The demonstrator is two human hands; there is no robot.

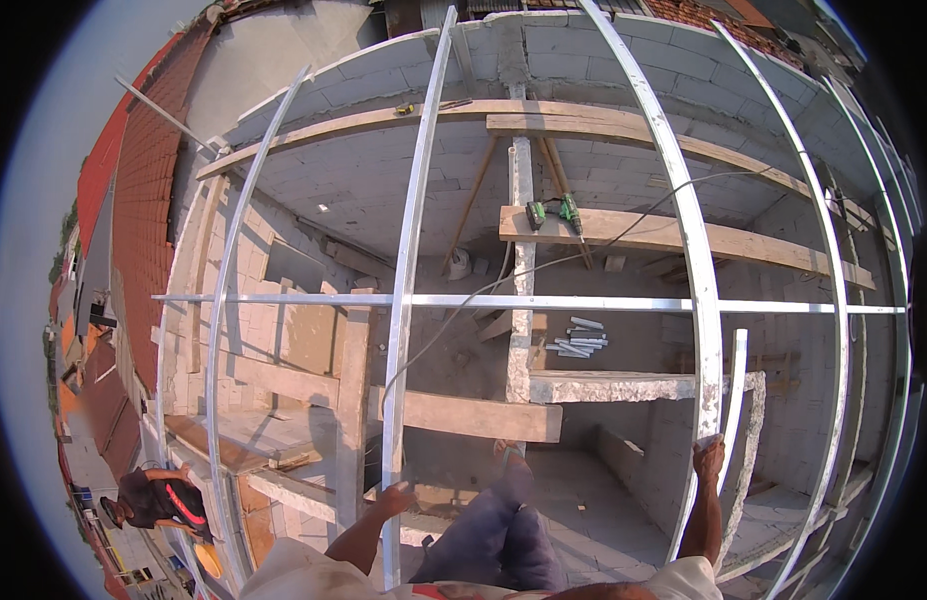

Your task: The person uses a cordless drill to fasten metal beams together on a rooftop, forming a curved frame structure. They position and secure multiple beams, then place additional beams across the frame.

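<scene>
My left hand (395, 498) is closed over a long silvery metal channel (407, 240) that runs away from me on the left. My right hand (708, 457) grips a second metal channel (688, 225), on the right, roughly level with the left hand. Across both lies a thin metal crosspiece (583, 301), well ahead of my hands. Beside my right hand stands a shorter white metal piece (735, 390). My legs are between the two channels, with one foot by the end of a wooden plank (483, 415).
A green cordless drill (558, 212) rests on a plank (673, 236) ahead, near a loose cable (463, 300). Cut metal pieces (578, 340) lie on the floor far below, between block walls (433, 160). Another person (163, 500) is at the lower left.
</scene>
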